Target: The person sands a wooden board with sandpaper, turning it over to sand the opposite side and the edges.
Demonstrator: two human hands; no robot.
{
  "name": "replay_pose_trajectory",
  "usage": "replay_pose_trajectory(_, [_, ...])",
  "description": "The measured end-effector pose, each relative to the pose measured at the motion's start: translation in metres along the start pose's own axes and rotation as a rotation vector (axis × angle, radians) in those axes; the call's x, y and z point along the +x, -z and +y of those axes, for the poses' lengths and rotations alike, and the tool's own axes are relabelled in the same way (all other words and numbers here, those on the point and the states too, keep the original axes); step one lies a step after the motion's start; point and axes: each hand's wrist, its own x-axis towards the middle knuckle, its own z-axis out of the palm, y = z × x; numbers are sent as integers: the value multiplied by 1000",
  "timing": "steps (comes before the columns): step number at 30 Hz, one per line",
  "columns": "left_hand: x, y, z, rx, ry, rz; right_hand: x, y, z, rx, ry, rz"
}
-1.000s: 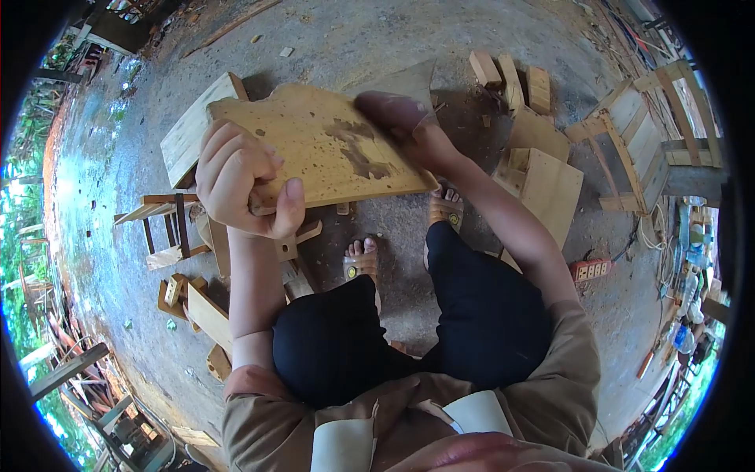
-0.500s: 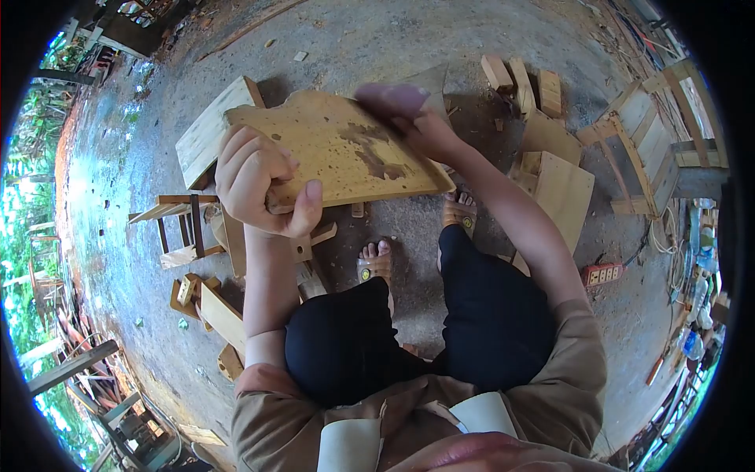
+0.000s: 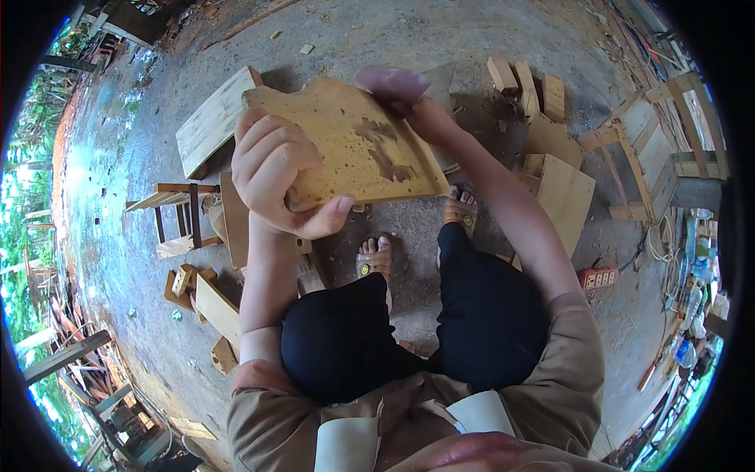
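Over my knees, a yellowish wooden board (image 3: 346,149) with dark brown stains is held up at a tilt. My left hand (image 3: 275,173) grips its left end, fingers over the top face and thumb along the near edge. At the far right edge, my right hand (image 3: 429,119) is closed on a purplish piece of sandpaper (image 3: 393,84), which lies against that edge. Part of the right hand's fingers is hidden behind the board and the sheet.
Wooden pieces stand to the left, including a pale box-like panel (image 3: 216,122) and a small slatted frame (image 3: 181,216). On the right are wood blocks (image 3: 553,97), a pale board (image 3: 565,200), a wooden chair frame (image 3: 641,153) and a red power strip (image 3: 600,278) on the concrete floor.
The board's left end has shifted right along with my left hand, and the board is turned slightly. My right hand and the sandpaper stay near the far right edge, less blurred now.
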Motion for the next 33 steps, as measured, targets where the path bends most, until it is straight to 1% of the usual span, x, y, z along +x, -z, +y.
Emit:
replay_pose_trajectory(1, [0, 1, 0, 6, 13, 4, -3, -4, 16, -1, -3, -2])
replay_pose_trajectory(2, [1, 2, -2, 17, 15, 12, -3, -9, 46, -34, 59, 27])
replay_pose_trajectory(3, [0, 4, -3, 22, 8, 16, -1, -5, 47, -66, 123, 56])
replay_pose_trajectory(4, [-3, 6, -2, 22, 42, -9, 0, -5, 48, -68, 130, 57])
replay_pose_trajectory(6, [-4, 4, -1, 22, 88, -30, -7, -6, 54, -348, -166, -138])
replay_pose_trajectory(7, [0, 1, 0, 68, 78, 22, -12, -8, 58, -347, -170, -144])
replay_pose_trajectory(8, [3, -1, -1, 121, 58, 78, -14, -8, 61, -284, -144, -107])
replay_pose_trajectory(9, [4, -1, -4, 127, 55, 81, -13, -7, 66, -222, -113, -70])
replay_pose_trajectory(10, [2, -1, -6, 88, 93, 100, -16, 0, 57, -225, -103, -69])
replay_pose_trajectory(11, [0, -1, -8, 49, 129, 123, -25, 8, 47, -131, -71, 59])
replay_pose_trajectory(12, [-1, -4, -10, 60, 121, 136, -32, 19, 36, -37, -35, 187])
replay_pose_trajectory(14, [-4, -11, -13, 49, 282, 210, -42, 44, 32, -198, -272, 109])
replay_pose_trajectory(15, [-13, 4, -14, -25, 515, -11, -49, 50, 42, -125, -185, 184])
replay_pose_trajectory(16, [-10, 9, -8, -19, 500, 2, -55, 56, 46, -54, -97, 255])
replay_pose_trajectory(17, [-7, 13, -2, -415, 862, 44, -62, 65, 51, -61, -80, 265])
replay_pose_trajectory(18, [-2, 16, 1, -829, 1205, 80, -70, 74, 46, -30, -122, 239])
replay_pose_trajectory(19, [-2, 21, -3, -914, 1322, 160, -76, 82, 41, 0, -163, 211])
replay_pose_trajectory(20, [-2, 28, -8, -912, 1304, 170, -79, 91, 35, -6, -146, 217])
replay_pose_trajectory(22, [9, 40, -9, -593, 1432, -168, -84, 106, 22, -121, -277, 157])
replay_pose_trajectory(23, [16, 44, -7, -437, 1363, -271, -85, 110, 19, -125, -265, 164])
replay_pose_trajectory(24, [23, 47, -8, -433, 1354, -263, -84, 113, 16, -154, -250, 206])
replay_pose_trajectory(26, [41, 52, -19, -185, 1287, -597, -84, 117, 5, -179, -225, 250])
replay_pose_trajectory(27, [56, 50, -16, -213, 1372, -590, -83, 120, -4, -181, -201, 256])
replay_pose_trajectory(28, [59, 45, -25, -205, 1367, -582, -82, 122, -11, -183, -179, 260])
replay_pose_trajectory(29, [56, 34, -39, -99, 1288, -667, -81, 123, -15, -181, -171, 262])
replay_pose_trajectory(30, [55, 25, -52, 4, 1206, -748, -80, 125, -20, -195, -197, 189])
replay_pose_trajectory(31, [59, 17, -60, 8, 1205, -742, -79, 125, -25, -209, -222, 117])
replay_pose_trajectory(32, [63, 8, -67, 48, 1148, -695, -78, 125, -34, -210, -217, 117])
replay_pose_trajectory(33, [69, 3, -65, 87, 1092, -650, -78, 125, -46, -246, -138, 112])
